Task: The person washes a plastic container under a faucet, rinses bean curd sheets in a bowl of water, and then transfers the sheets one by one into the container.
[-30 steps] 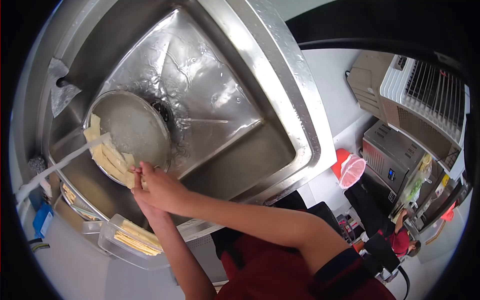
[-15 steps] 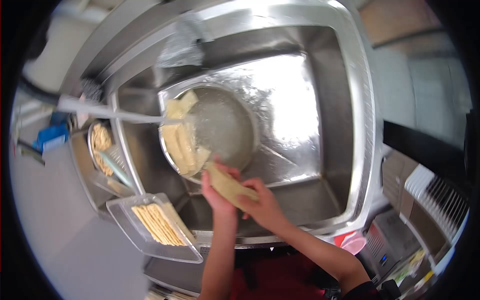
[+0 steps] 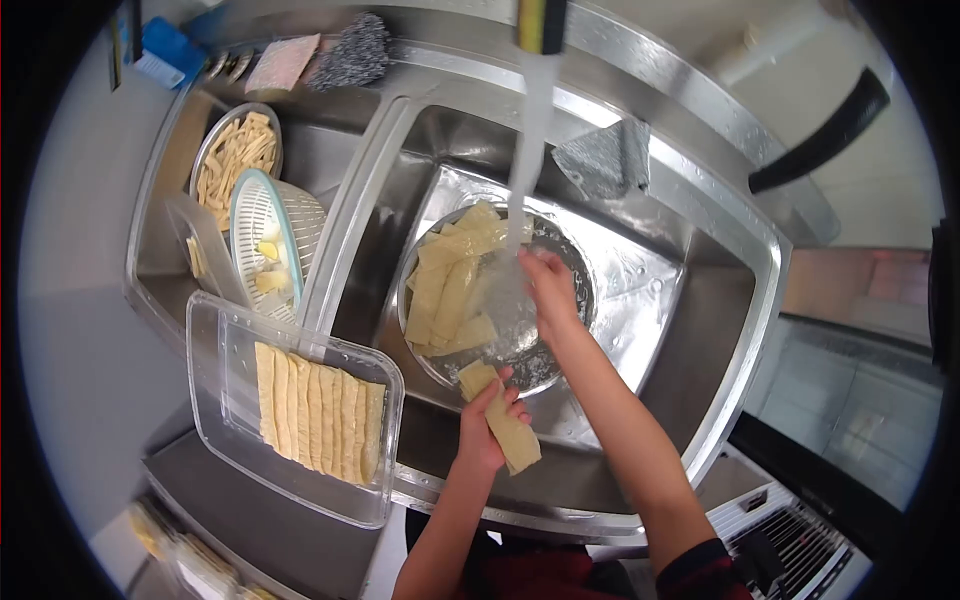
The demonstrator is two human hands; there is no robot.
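My left hand [image 3: 487, 425] is closed around a folded pale yellow strip of tofu skin [image 3: 515, 440], held over the sink's near side by the bowl's rim. My right hand [image 3: 550, 290] reaches over the round metal bowl [image 3: 428, 372], its fingers pointing toward the wet tofu skin strips [image 3: 440, 290] and nothing visible in them. Those strips overlap along the bowl's left side, in water. A stream of water [image 3: 530, 130] falls from the faucet [image 3: 541, 25] into the bowl, just beyond my right fingertips.
Left of the sink, a clear plastic container [image 3: 222, 400] holds a row of strips [image 3: 318, 415]. In the smaller basin are a bowl of cut sticks [image 3: 240, 150] and a white-green colander [image 3: 310, 225]. A grey cloth [image 3: 605, 160] hangs over the sink's back edge.
My view has turned, shifting the whole scene. My right hand has let go of the strip both hands held and moved over the bowl; my left hand keeps the strip.
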